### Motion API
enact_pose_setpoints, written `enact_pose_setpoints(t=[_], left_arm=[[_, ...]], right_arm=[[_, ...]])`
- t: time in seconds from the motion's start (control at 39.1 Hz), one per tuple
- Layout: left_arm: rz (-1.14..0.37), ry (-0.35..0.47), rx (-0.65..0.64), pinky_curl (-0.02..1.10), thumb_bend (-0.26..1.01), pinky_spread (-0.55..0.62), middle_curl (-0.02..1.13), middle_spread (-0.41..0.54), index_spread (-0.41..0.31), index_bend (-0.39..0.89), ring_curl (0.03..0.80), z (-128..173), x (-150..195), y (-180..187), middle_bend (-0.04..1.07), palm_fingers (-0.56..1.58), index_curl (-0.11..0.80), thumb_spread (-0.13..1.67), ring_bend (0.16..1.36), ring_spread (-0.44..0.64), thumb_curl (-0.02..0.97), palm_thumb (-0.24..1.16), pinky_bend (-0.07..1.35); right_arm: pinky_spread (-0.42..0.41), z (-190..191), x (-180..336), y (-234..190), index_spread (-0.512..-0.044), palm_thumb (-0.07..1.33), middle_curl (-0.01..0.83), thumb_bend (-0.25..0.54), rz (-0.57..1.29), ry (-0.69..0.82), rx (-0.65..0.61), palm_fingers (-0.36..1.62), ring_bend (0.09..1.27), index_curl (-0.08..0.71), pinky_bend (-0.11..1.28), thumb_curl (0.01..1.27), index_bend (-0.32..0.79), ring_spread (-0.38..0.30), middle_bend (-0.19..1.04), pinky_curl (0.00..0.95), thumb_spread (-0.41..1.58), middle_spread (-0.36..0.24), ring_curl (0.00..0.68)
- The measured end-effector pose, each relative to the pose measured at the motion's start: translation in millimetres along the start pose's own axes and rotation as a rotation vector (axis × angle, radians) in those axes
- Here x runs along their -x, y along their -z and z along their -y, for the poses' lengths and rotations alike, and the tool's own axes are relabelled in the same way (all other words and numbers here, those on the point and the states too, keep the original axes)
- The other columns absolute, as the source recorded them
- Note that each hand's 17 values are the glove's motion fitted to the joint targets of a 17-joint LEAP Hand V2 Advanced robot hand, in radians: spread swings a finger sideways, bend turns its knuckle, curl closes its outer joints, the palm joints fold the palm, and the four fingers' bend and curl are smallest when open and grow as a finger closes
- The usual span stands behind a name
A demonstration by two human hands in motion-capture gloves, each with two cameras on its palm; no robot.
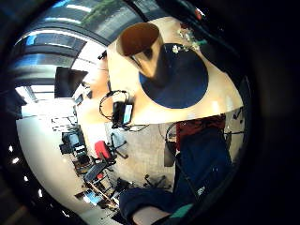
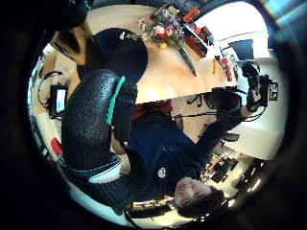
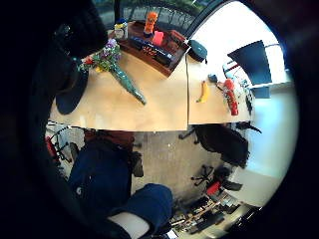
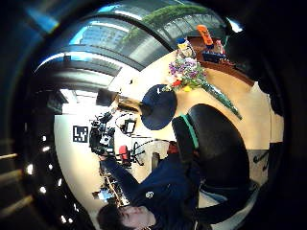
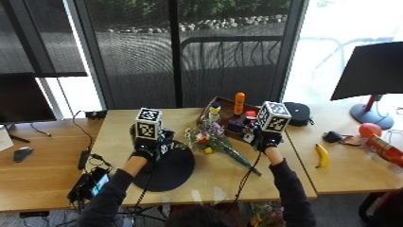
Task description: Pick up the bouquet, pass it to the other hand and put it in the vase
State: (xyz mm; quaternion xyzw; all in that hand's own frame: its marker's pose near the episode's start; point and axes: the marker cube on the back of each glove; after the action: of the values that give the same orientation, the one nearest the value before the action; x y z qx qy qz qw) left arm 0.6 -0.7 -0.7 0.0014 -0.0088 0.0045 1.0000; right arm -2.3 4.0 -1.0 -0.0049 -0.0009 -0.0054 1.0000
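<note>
Outside view: the bouquet [image 5: 215, 142] lies flat on the wooden table [image 5: 56, 175], blooms toward the far left, wrapped stems toward the near right. It rests between the two hands, touched by neither. The left hand [image 5: 146, 147] is raised over the far edge of a dark round mat [image 5: 167, 170]; the right hand [image 5: 261, 138] is raised just right of the bouquet. The state of the fingers cannot be told for either hand. A wooden tray [image 5: 230, 113] holding bottles stands at the far side. A banana [image 5: 321, 155] lies to the right.

Left little finger side palm view: a brown vase [image 1: 145, 51] stands upright on the dark mat [image 1: 185, 82], mouth open.

Left thumb side palm view: the bouquet [image 2: 165, 31] lies on the table beside the mat [image 2: 122, 52].

Right little finger side palm view: the bouquet [image 3: 117, 69] lies on the table, the banana [image 3: 203, 92] well apart from it.

Right thumb side palm view: the bouquet [image 4: 192, 76] lies just beside the mat [image 4: 158, 108].
</note>
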Motion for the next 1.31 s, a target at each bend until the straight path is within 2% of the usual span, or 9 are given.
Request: enact_pose_setpoints(t=[0.05, 0.18, 0.44, 0.54, 0.77, 0.9, 0.92, 1.08, 1.31], left_arm=[[0.004, -0.004, 0.0, 0.1, 0.13, 0.04, 0.09, 0.005, -0.06, 0.25, 0.106, 0, -1, 1, 0.23, 0.66, 0.097, 0.54, 0.42, 0.02, 0.049, 0.2, 0.3], [-0.016, -0.003, 0.01, 0.18, 0.14, 0.06, 0.18, 0.007, -0.084, 0.24, 0.187, 6, 1, -2, 0.21, 0.63, 0.168, 0.84, 0.43, 0.03, 0.087, 0.22, 0.3], [-0.037, 0.003, -0.007, 0.24, 0.11, 0.07, 0.24, 0.008, -0.102, 0.2, 0.236, 3, 3, -10, 0.17, 0.61, 0.255, 1.13, 0.41, 0.04, 0.148, 0.23, 0.27], [-0.004, 0.011, -0.025, 0.25, 0.09, 0.11, 0.26, 0.009, -0.105, 0.2, 0.25, -1, 6, -10, 0.19, 0.58, 0.284, 1.18, 0.41, 0.05, 0.167, 0.23, 0.22], [-0.015, 0.034, -0.055, 0.26, 0.06, 0.18, 0.29, 0.015, -0.099, 0.19, 0.269, -8, 15, -15, 0.17, 0.54, 0.331, 1.24, 0.4, 0.07, 0.202, 0.24, 0.18], [-0.043, 0.03, -0.074, 0.27, 0.04, 0.21, 0.3, 0.031, -0.088, 0.14, 0.288, -9, 19, -15, 0.17, 0.48, 0.332, 1.25, 0.43, 0.08, 0.217, 0.24, 0.19], [-0.056, 0.03, -0.078, 0.28, 0.04, 0.22, 0.31, 0.033, -0.087, 0.14, 0.29, -9, 19, -15, 0.17, 0.48, 0.333, 1.26, 0.43, 0.09, 0.22, 0.24, 0.19], [-0.115, 0.023, -0.1, 0.3, -0.04, 0.26, 0.33, 0.052, -0.028, 0.05, 0.314, -9, 19, -15, 0.21, 0.4, 0.281, 1.23, 0.49, 0.1, 0.209, 0.13, 0.23], [-0.125, -0.012, -0.117, 0.32, -0.04, 0.26, 0.36, 0.044, 0.004, 0.1, 0.321, -4, 12, -23, 0.26, 0.44, 0.248, 1.16, 0.53, 0.09, 0.201, 0.0, 0.26]], right_arm=[[-0.048, 0, 1, 0, -0.164, 0.4, 0.11, 0.269, 0.004, 0.006, 0.002, 0.97, 0.5, 0.047, 0.45, 0.08, 0.11, -0.092, 0.32, 0.107, 0.51, -0.063, 0.111], [-0.066, 3, 2, -1, -0.223, 0.45, 0.187, 0.289, 0.009, 0.002, -0.001, 0.92, 0.54, 0.126, 0.48, 0.11, 0.1, -0.126, 0.33, 0.205, 0.81, -0.08, 0.225], [-0.079, -8, 7, -4, -0.267, 0.48, 0.269, 0.26, -0.009, 0.002, 0.002, 0.89, 0.53, 0.166, 0.48, 0.16, 0.1, -0.152, 0.31, 0.269, 1.1, -0.104, 0.297], [-0.081, -18, 8, -3, -0.275, 0.49, 0.289, 0.246, 0.025, 0.05, 0.038, 0.87, 0.53, 0.171, 0.48, 0.18, 0.09, -0.156, 0.29, 0.285, 1.15, -0.138, 0.313], [-0.084, -14, 11, 0, -0.295, 0.5, 0.321, 0.198, 0.032, 0.049, 0.03, 0.76, 0.55, 0.149, 0.56, 0.21, 0.04, -0.155, 0.24, 0.331, 1.22, -0.14, 0.349], [-0.059, -5, 9, 3, -0.31, 0.49, 0.338, 0.158, 0.056, 0.039, 0.068, 0.6, 0.6, 0.106, 0.62, 0.23, -0.02, -0.138, 0.22, 0.358, 1.22, -0.102, 0.376], [-0.035, -1, 7, 4, -0.315, 0.47, 0.328, 0.137, 0.066, 0.031, 0.068, 0.45, 0.61, 0.069, 0.66, 0.22, -0.1, -0.117, 0.18, 0.369, 1.22, -0.086, 0.376], [0.015, 18, -1, 8, -0.322, 0.45, 0.347, 0.084, 0.088, -0.057, 0.072, 0.35, 0.65, 0.022, 0.75, 0.24, -0.04, -0.064, 0.21, 0.387, 1.19, -0.053, 0.384], [0.053, 59, -27, -25, -0.241, 0.49, 0.347, 0.039, 0.108, -0.213, 0.135, 0.43, 0.65, 0.068, 0.77, 0.27, 0.12, -0.045, 0.17, 0.374, 1.16, -0.025, 0.368]])
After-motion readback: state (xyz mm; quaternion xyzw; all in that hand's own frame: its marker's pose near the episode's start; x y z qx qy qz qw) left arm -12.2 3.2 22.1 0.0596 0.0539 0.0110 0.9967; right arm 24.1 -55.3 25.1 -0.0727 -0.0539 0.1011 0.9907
